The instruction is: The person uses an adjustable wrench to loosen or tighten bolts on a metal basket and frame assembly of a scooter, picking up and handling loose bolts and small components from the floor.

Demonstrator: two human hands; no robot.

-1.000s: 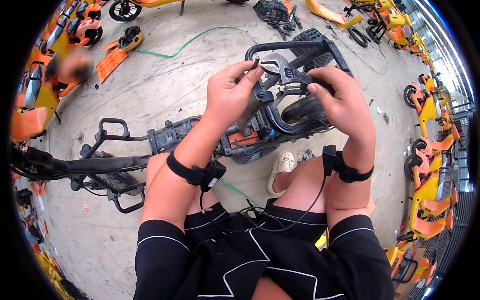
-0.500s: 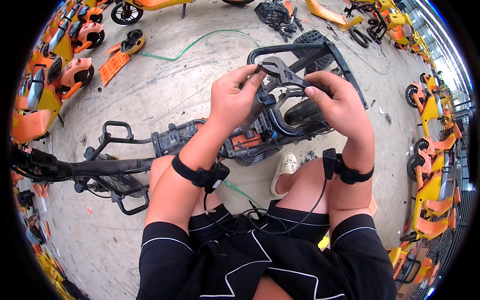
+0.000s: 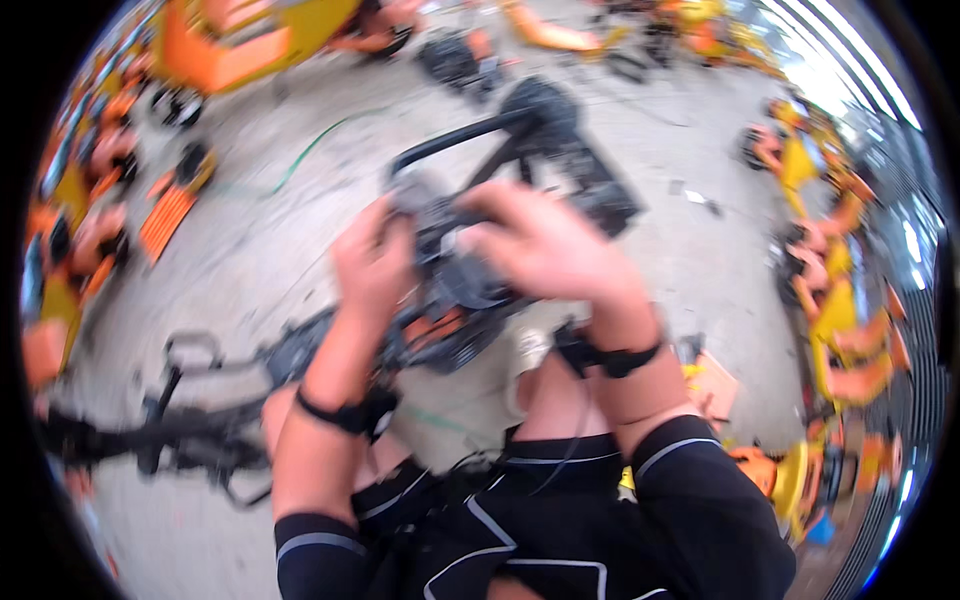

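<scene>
Motion blur smears both hands. My left hand [image 3: 375, 255] is closed at the near end of the black tubular rear frame; what its fingers hold cannot be made out. Close beside its fingertips is the grey head of an adjustable wrench [image 3: 424, 190], level with the frame. My right hand [image 3: 545, 245] reaches over from the right, its fingers curled round the wrench's handle side, hiding most of the handle. Beneath both hands lies a stripped electric scooter chassis [image 3: 440, 325], black with an orange part inside, tipped on its side on the floor.
Rows of yellow-orange scooters [image 3: 845, 330] line the right and left sides, with another scooter [image 3: 240, 45] at the far left. An orange slatted panel [image 3: 168, 222], a green strap [image 3: 310, 150] and a dark pile of parts [image 3: 450, 60] lie on the concrete floor [image 3: 270, 240].
The view has swung, so the surroundings shift left and blur. My right hand has come lower over the chassis and turned with the wrench; my left stays by the frame end.
</scene>
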